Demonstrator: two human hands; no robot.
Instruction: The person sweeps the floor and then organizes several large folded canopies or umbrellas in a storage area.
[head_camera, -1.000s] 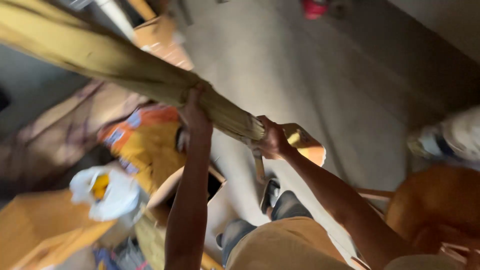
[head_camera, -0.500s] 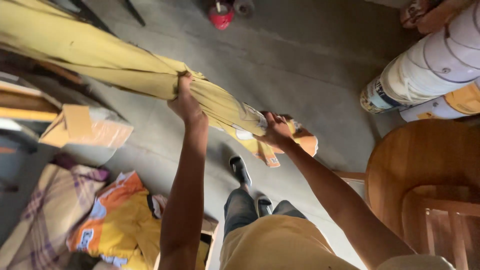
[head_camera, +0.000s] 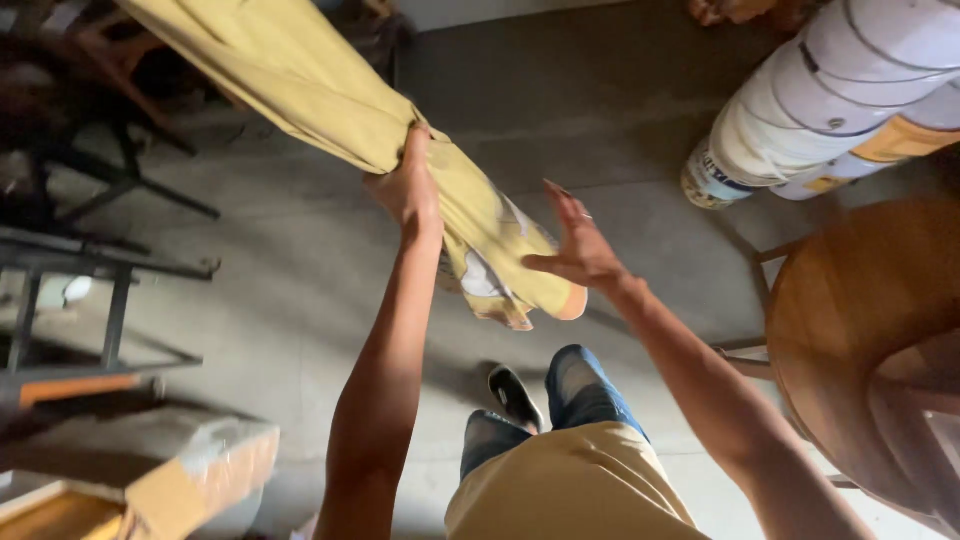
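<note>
**Left hand gripping the yellow cloth, right hand open beside it**

You are looking down at your own arms over a grey concrete floor. Your left hand is closing its fingers around a long bundle of yellow cloth, clamping it near its lower end. The cloth is running up and away to the upper left, out of the picture, and hanging slack below your grip, where its pale-patterned end is dangling over the floor.

Your right hand is holding nothing: the fingers are spreading wide, palm turned towards the cloth, just beside the hanging end and possibly brushing it; you cannot tell from here whether it is touching.

Below the cloth, your legs in blue jeans and a dark shoe are showing. To the right a round wooden table is standing, with stacked white buckets lying tilted beyond it. A dark metal frame and a cardboard box are sitting to your left.
</note>
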